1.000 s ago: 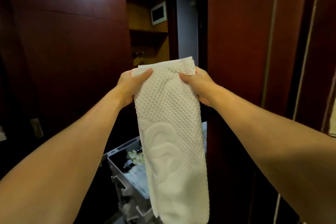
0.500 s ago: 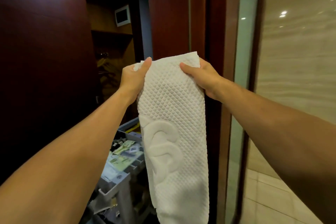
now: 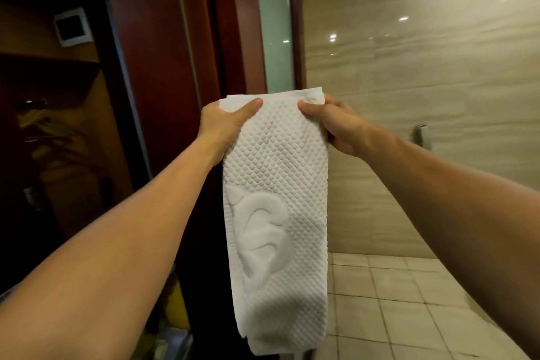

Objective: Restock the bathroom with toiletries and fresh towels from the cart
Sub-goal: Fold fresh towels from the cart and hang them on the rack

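A white towel [image 3: 274, 213] hangs in the middle of the view, folded into a long narrow strip, with a small raised pattern over its surface and a large embossed emblem in its lower half. It is held up in the air by its top edge and touches nothing below.

The left hand [image 3: 225, 126] grips the top left corner: the thumb lies across the front of the cloth and the other fingers are curled behind it, hidden. The right hand [image 3: 336, 126] pinches the top right corner in the same way, thumb in front, fingers closed behind the cloth. Both bare forearms reach forward from the near edge.

Directly behind the towel and the left hand stands a dark red wooden door frame [image 3: 181, 52], with a strip of frosted glass [image 3: 274, 23] just right of it. Right of the glass is a beige tiled wall [image 3: 423, 82] with reflections of ceiling lights, and a small metal fitting [image 3: 422, 136] on it, too blurred to identify. Below the wall is a floor [image 3: 394, 301] of pale square tiles.

At far left, in the dark, a white wall panel [image 3: 73, 27] sits above a wooden shelf [image 3: 49, 63]. At the bottom, under the left forearm, something yellow [image 3: 176, 307] and a grey edge [image 3: 175, 342] show, too dim to tell what they are.
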A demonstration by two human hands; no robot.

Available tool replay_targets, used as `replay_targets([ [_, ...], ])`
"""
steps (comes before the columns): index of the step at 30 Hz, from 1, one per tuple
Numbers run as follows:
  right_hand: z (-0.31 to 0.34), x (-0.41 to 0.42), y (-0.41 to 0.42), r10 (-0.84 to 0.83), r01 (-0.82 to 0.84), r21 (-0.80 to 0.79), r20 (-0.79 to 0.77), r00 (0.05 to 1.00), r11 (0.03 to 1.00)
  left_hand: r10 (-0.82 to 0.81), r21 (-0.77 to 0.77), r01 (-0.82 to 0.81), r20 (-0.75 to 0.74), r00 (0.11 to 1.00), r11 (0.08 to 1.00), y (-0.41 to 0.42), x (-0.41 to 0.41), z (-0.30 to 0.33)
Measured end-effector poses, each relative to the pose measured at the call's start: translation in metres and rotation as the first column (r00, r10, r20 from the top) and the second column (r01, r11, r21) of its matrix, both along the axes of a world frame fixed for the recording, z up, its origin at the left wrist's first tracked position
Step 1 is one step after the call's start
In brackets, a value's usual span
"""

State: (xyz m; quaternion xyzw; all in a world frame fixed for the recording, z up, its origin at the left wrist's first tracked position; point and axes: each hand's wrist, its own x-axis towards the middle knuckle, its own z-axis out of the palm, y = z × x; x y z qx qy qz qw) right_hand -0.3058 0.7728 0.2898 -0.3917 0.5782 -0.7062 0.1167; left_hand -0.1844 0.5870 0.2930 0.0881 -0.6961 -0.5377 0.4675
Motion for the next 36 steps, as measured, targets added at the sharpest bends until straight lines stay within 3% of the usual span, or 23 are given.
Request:
replay_targets([
  [7,-0.01,-0.049,0.058,-0.242,0.243,-0.037,0.028,0.97,0.969,0.028,-0.231,-0.028,-0.003,1.0,0.973,0.044,-0.094,-0.011],
  [11,-0.021,-0.081,0.1,-0.34,0.343,-0.039,0.077,0.937,0.938,-0.105,-0.169,0.099,-0.025,0.994,0.981,0.075,-0.147,-0.024],
  [17,-0.033,-0.133,0.162,-0.418,0.403,0.123,0.132,0.899,0.907,-0.317,-0.041,0.317,-0.01,0.948,0.948,0.129,-0.225,-0.031],
  [22,-0.03,-0.186,0.201,-0.571,0.571,0.014,0.072,0.818,0.82,-0.517,0.08,0.516,-0.02,0.856,0.853,0.17,-0.296,-0.031],
  [29,-0.016,-0.254,0.275,-0.666,0.667,-0.002,0.048,0.744,0.745,-0.822,0.203,0.797,0.126,0.555,0.569,0.236,-0.39,-0.05],
  [36,-0.007,-0.314,0.351,-0.748,0.748,0.015,0.047,0.662,0.663,-0.857,0.169,0.841,0.079,0.509,0.515,0.315,-0.489,-0.043],
])
